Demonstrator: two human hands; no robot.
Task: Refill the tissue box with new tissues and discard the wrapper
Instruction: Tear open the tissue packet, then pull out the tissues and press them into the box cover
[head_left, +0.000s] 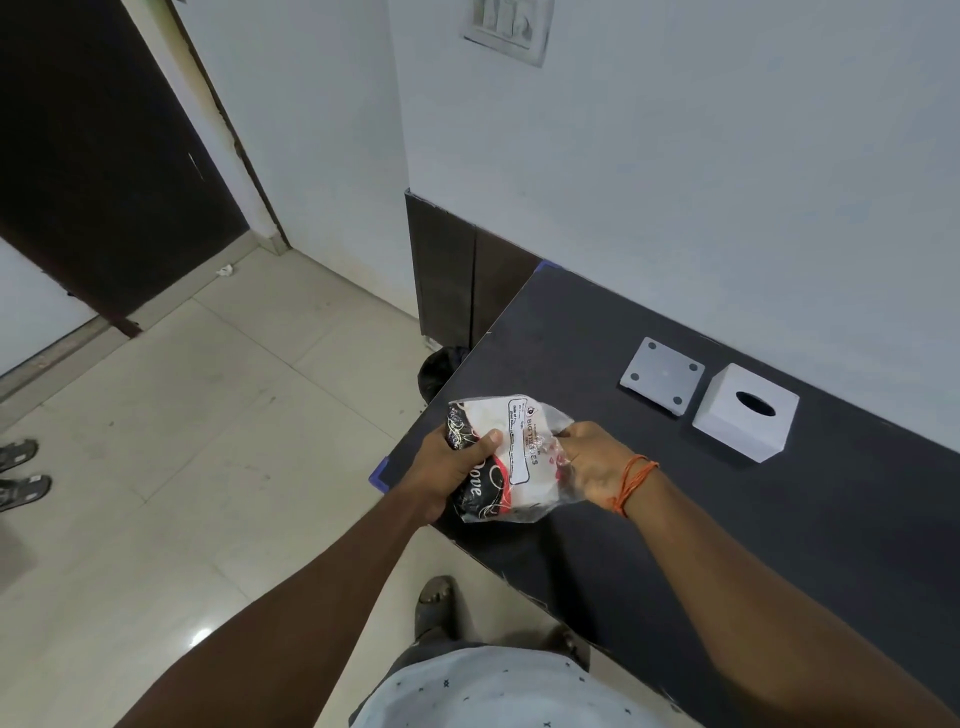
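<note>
Holding tissue pack — both hands; tissue box on counter

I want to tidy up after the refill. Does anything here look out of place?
Yes: a small crumpled white scrap lies on the floor near the dark door. On the table, the tissue box's base plate lies detached beside the white tissue box.

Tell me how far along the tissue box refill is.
Done: the white tissue box sits on the counter with its base plate off beside it. In hand: both hands, left and right, grip the tissue pack. Left: loading tissues, closing, binning the wrapper.
</note>
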